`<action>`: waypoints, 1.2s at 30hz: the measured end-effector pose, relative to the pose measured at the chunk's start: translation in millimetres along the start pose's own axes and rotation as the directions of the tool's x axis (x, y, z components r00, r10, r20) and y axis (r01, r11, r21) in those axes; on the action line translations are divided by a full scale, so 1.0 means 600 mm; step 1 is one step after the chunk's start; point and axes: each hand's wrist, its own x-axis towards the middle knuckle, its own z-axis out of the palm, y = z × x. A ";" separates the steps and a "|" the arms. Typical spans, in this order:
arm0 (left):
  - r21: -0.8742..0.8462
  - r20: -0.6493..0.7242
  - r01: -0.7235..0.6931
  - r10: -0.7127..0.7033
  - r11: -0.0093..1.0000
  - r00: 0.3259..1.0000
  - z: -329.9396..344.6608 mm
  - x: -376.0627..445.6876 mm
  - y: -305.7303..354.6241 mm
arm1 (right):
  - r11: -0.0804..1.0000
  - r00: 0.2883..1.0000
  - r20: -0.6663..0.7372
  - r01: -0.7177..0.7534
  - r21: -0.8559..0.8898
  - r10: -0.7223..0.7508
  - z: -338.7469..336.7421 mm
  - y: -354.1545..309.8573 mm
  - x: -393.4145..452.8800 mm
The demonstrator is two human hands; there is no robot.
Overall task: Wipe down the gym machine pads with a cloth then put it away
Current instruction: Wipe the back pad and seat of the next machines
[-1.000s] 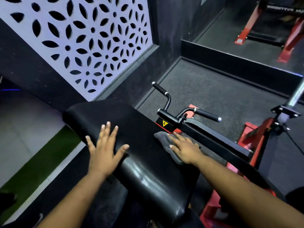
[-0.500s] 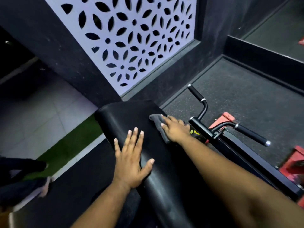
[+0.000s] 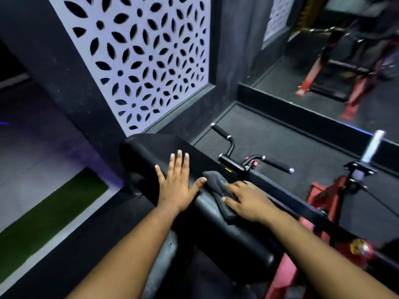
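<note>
In the head view, our right hand (image 3: 248, 199), fingers flat on the crumpled grey cloth (image 3: 218, 188), had drawn it back down the long black vinyl pad (image 3: 226, 229); our left hand (image 3: 177, 186) stayed spread, so wiping continued.

Cloth (image 3: 218, 192) partly hidden under the right hand (image 3: 248, 201) — mirror (image 3: 336, 61) reflections blurred.
</note>
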 end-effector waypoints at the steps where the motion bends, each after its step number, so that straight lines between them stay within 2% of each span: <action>1: 0.004 0.039 -0.036 0.036 0.999 0.999 -0.004 -0.004 -0.004 | 0.998 0.999 -0.036 -0.041 -0.054 0.039 0.002 -0.010 -0.040; 5: 0.113 0.166 -0.229 0.209 0.967 0.964 -0.021 -0.060 -0.029 | 0.927 0.970 -0.167 -0.220 -0.304 0.176 0.026 -0.066 -0.173; 9: 0.202 0.234 -0.348 0.300 0.915 0.925 -0.030 -0.083 -0.063 | 0.842 0.951 -0.228 -0.293 -0.454 0.208 0.036 -0.071 -0.202; 14: 0.247 0.231 -0.345 0.290 0.906 0.929 -0.060 -0.052 -0.131 | 0.919 0.981 -0.136 -0.179 -0.352 0.139 0.036 -0.079 -0.168; 17: 0.260 0.214 -0.368 0.319 0.893 0.923 -0.062 -0.026 -0.178 | 0.915 0.977 -0.211 -0.125 -0.383 0.045 0.048 -0.101 -0.130; 20: 0.302 0.260 -0.467 0.399 0.831 0.879 -0.074 0.002 -0.204 | 0.903 0.963 -0.269 -0.145 -0.404 0.034 0.061 -0.146 -0.083; 27: 0.285 0.253 -0.537 0.478 0.794 0.841 -0.111 0.099 -0.265 | 0.879 0.909 -0.397 -0.287 -0.382 0.124 0.070 -0.248 0.008; 29: 0.295 0.281 -0.584 0.516 0.756 0.809 -0.119 0.131 -0.286 | 0.863 0.883 -0.431 -0.356 -0.358 0.185 0.073 -0.273 0.035; 32: 0.311 0.347 -0.696 0.604 0.648 0.718 -0.123 0.177 -0.314 | 0.827 0.829 -0.479 -0.469 -0.311 0.289 0.082 -0.314 0.066; 36: 0.275 0.402 -0.852 0.752 0.445 0.522 -0.120 0.222 -0.335 | 0.738 0.702 -0.531 -0.646 -0.195 0.474 0.104 -0.368 0.097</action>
